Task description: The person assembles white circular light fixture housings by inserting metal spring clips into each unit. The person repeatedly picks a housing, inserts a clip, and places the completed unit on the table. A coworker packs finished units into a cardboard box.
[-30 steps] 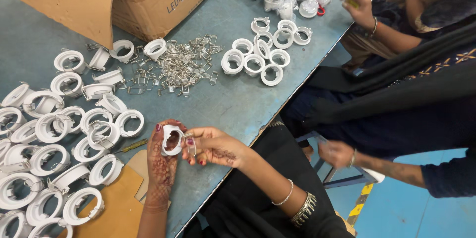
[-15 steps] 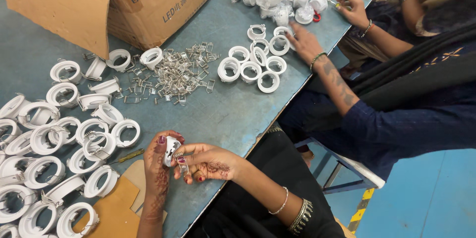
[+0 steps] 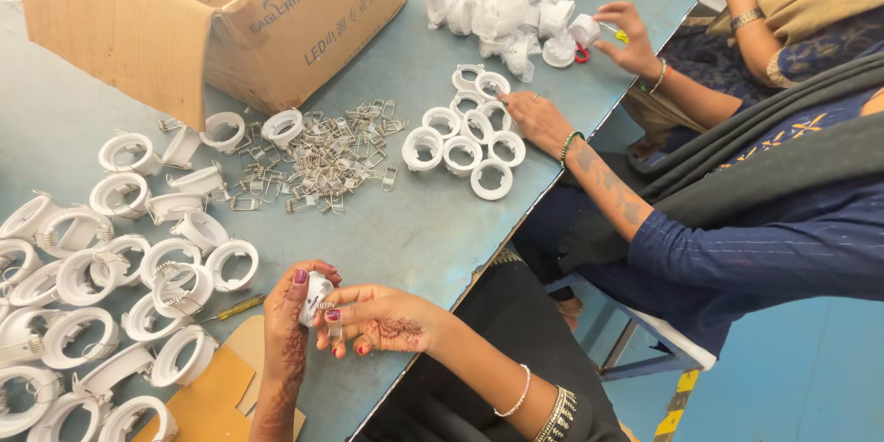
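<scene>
A: Left side?
B: White ring housings [image 3: 87,304] are lying heaped on the bench [image 3: 433,221], too many to count. One open cardboard box [image 3: 212,14], contents hidden.
A: Middle?
B: Left hand [image 3: 290,322] and right hand [image 3: 382,318] are pinching one white ring [image 3: 315,297], together. Spring clip pile [image 3: 322,157] uncountable.
A: Right?
B: Eight rings [image 3: 470,133] are sitting grouped; a co-worker's hand [image 3: 539,120] is touching them.

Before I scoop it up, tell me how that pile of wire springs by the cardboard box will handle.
The wire springs look thin and bare, so probably light. Their loops and hooks overlap in the heap, so they will likely snag and lift in clumps. A push across the smooth blue table would probably scatter the loose ones.
</scene>
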